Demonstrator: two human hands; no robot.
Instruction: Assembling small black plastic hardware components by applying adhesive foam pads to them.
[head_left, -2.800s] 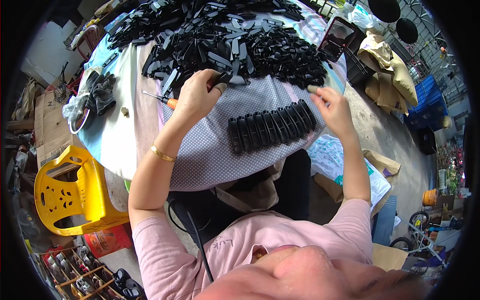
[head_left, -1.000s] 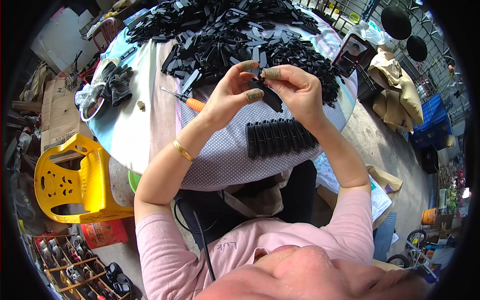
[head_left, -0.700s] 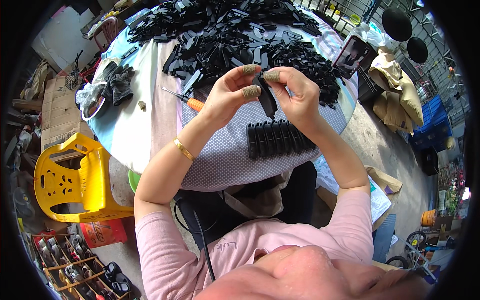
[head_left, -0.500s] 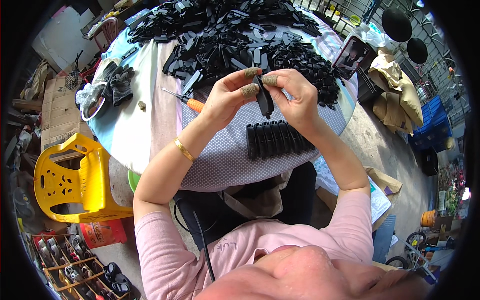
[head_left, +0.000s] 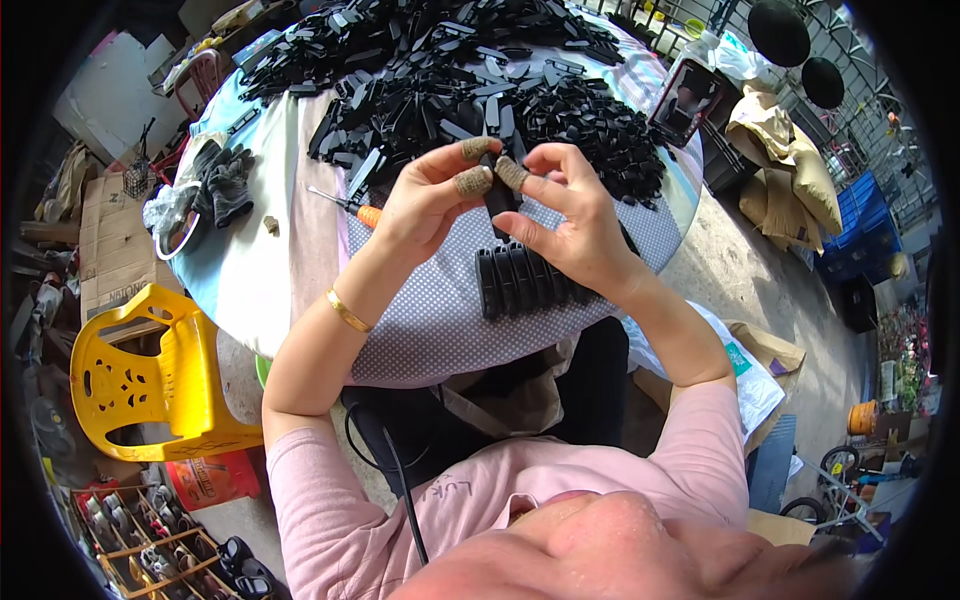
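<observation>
While a yellow plastic chair [head_left: 190, 375] stands well to the left of both hands, dark knitted gloves [head_left: 225, 188] lie on the table nearer to them, and an orange-handled screwdriver [head_left: 369, 216] rests just left of the left hand [head_left: 418, 203]. That hand's taped thumb and forefinger are pinched on the far end of a slim black plastic piece [head_left: 499, 210]. Hanging between the hands, the piece has its long axis running from that pinch back toward the wearer. Beyond both hands spreads a heap of black parts [head_left: 410, 110]. On the near side, a row of black pieces [head_left: 517, 283] lies closer to the right hand [head_left: 578, 222], which partly hides it. Half open, the right hand sets forefinger and thumb against or beside the piece; whether it grips, I cannot tell. Past it stands a smartphone [head_left: 687, 100].
</observation>
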